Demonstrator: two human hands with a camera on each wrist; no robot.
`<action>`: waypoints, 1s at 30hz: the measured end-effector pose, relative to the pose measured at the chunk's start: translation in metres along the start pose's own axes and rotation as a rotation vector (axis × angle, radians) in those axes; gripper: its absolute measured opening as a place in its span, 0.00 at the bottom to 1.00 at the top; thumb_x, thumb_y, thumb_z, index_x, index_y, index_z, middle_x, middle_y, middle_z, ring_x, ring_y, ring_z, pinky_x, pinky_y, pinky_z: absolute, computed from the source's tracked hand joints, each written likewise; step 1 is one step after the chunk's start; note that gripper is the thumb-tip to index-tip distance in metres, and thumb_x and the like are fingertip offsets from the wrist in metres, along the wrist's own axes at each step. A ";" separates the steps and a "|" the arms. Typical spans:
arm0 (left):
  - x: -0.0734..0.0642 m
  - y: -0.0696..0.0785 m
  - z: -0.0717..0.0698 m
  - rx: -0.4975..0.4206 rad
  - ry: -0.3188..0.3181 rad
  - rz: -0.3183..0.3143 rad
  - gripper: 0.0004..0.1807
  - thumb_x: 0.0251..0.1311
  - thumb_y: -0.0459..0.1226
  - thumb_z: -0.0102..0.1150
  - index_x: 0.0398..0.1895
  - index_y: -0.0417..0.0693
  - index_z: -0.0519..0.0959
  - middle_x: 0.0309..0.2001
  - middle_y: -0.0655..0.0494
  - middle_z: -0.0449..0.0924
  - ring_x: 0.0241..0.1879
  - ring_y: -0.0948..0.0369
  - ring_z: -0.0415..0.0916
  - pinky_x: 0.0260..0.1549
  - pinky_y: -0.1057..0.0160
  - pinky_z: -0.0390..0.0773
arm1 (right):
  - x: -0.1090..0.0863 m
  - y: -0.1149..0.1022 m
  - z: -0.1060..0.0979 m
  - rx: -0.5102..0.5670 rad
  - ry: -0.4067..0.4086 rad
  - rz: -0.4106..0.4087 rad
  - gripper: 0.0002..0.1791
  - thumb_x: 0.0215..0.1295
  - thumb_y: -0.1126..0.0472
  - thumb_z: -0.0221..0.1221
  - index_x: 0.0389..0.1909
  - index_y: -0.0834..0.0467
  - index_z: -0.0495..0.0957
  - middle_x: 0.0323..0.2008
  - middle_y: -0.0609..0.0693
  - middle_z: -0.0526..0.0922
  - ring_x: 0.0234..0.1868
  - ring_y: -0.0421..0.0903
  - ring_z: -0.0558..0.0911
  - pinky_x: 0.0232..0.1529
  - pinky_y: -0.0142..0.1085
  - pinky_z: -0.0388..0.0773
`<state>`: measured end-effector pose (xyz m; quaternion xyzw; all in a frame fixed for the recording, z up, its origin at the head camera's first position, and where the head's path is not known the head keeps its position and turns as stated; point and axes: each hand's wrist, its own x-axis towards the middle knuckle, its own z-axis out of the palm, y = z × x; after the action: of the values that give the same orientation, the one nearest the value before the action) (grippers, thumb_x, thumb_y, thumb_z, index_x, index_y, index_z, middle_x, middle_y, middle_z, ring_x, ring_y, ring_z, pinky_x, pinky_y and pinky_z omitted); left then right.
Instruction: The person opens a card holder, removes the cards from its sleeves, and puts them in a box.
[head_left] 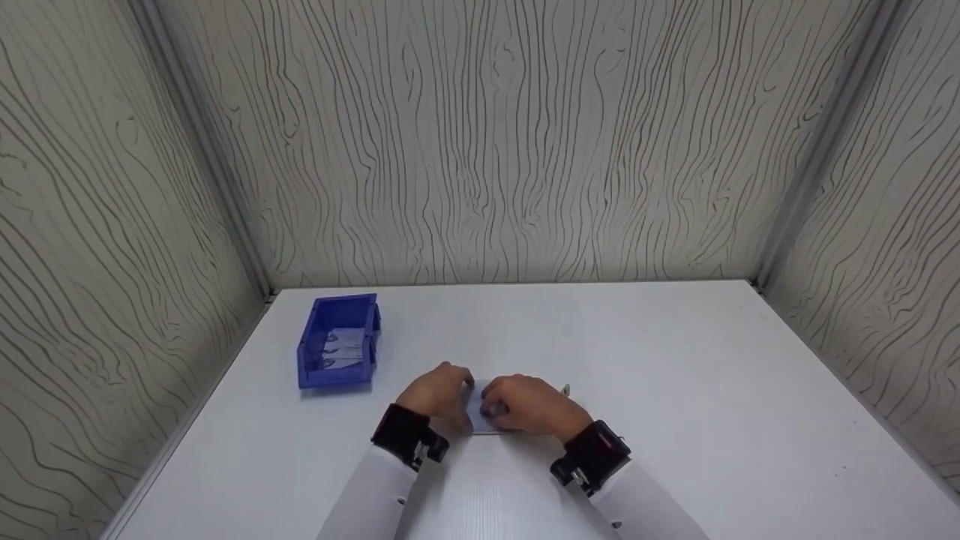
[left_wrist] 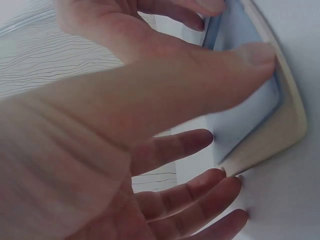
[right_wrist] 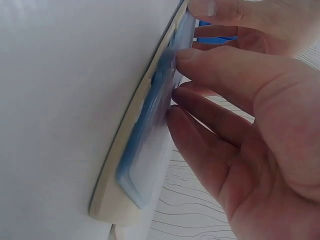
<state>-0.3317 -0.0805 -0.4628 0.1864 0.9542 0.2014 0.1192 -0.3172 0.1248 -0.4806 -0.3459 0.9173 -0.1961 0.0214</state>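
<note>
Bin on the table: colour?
Blue; the bin shows best in the head view.

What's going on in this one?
A person is working on a cream board with a pale blue panel on it, lying on a white table. The left hand rests at the board's left end; the right hand's thumb and fingertips are at the panel, though whether they pinch it is unclear. Off to the left stands a blue bin holding some pale items.
</note>
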 end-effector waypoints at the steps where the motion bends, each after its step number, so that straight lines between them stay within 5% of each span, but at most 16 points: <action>1: 0.001 0.000 0.000 0.001 0.004 0.002 0.40 0.39 0.35 0.88 0.61 0.40 0.84 0.55 0.42 0.82 0.46 0.56 0.76 0.56 0.49 0.85 | 0.000 0.000 -0.001 0.006 -0.004 0.006 0.15 0.61 0.67 0.73 0.49 0.56 0.92 0.48 0.50 0.93 0.47 0.43 0.87 0.50 0.38 0.86; 6: 0.000 0.004 0.000 -0.018 0.014 0.000 0.39 0.38 0.34 0.89 0.60 0.39 0.84 0.55 0.40 0.81 0.46 0.54 0.77 0.56 0.48 0.85 | -0.001 0.003 -0.006 0.049 -0.027 0.002 0.16 0.62 0.70 0.72 0.51 0.57 0.91 0.46 0.50 0.93 0.45 0.40 0.84 0.50 0.36 0.84; 11: -0.002 0.003 0.001 -0.017 0.027 0.006 0.38 0.37 0.33 0.88 0.58 0.38 0.84 0.52 0.42 0.82 0.43 0.55 0.76 0.52 0.49 0.86 | -0.002 0.008 -0.010 0.052 -0.044 -0.019 0.20 0.61 0.73 0.70 0.56 0.63 0.88 0.56 0.57 0.90 0.57 0.52 0.88 0.60 0.44 0.87; 17: -0.001 0.004 0.005 -0.023 0.025 -0.019 0.39 0.37 0.33 0.88 0.59 0.39 0.84 0.50 0.44 0.81 0.43 0.55 0.76 0.54 0.48 0.85 | -0.009 0.018 -0.020 0.065 -0.047 0.168 0.26 0.59 0.72 0.73 0.60 0.66 0.85 0.63 0.62 0.85 0.66 0.60 0.84 0.69 0.55 0.82; 23: -0.002 0.004 0.004 -0.034 0.018 -0.042 0.40 0.39 0.33 0.88 0.62 0.40 0.83 0.51 0.45 0.80 0.44 0.54 0.77 0.57 0.47 0.85 | -0.013 0.021 -0.033 0.097 -0.068 0.405 0.35 0.52 0.66 0.81 0.63 0.61 0.84 0.64 0.58 0.86 0.65 0.55 0.83 0.73 0.56 0.78; 30: -0.001 0.002 0.004 -0.033 0.010 -0.045 0.40 0.39 0.33 0.88 0.62 0.41 0.83 0.53 0.44 0.80 0.46 0.53 0.77 0.58 0.46 0.84 | -0.012 0.020 -0.030 0.063 -0.104 0.422 0.36 0.48 0.65 0.83 0.62 0.62 0.86 0.56 0.55 0.89 0.53 0.49 0.84 0.66 0.53 0.82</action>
<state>-0.3291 -0.0777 -0.4654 0.1621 0.9553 0.2153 0.1219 -0.3255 0.1567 -0.4620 -0.1550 0.9605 -0.1975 0.1200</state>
